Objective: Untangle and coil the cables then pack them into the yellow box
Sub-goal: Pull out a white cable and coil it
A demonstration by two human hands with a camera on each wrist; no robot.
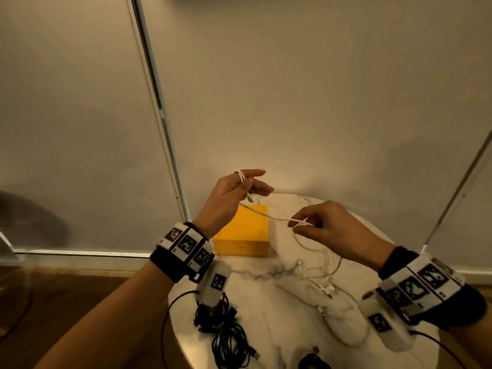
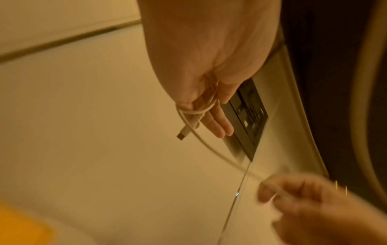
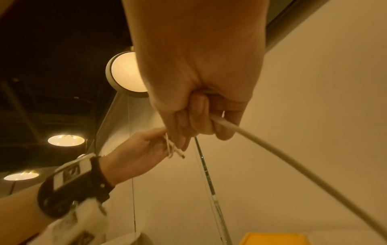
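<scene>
Left hand (image 1: 234, 194) raised, white cable (image 1: 269, 216) looped round its fingers and held, right hand (image 1: 327, 225) pinching the same cable, yellow box (image 1: 245, 235) at the marble table's (image 1: 253, 286) far left

I took it for a home living room: a round marble desk (image 1: 266, 296) stood over wood floor (image 1: 80, 288) at eight o'clock, roller blinds (image 1: 319, 102) hung at twelve, and round lamps (image 3: 125, 73) glowed on a dark ceiling.

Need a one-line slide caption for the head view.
Left hand holds white cable looped round its fingers; right hand pinches the strand near the yellow box.
</scene>
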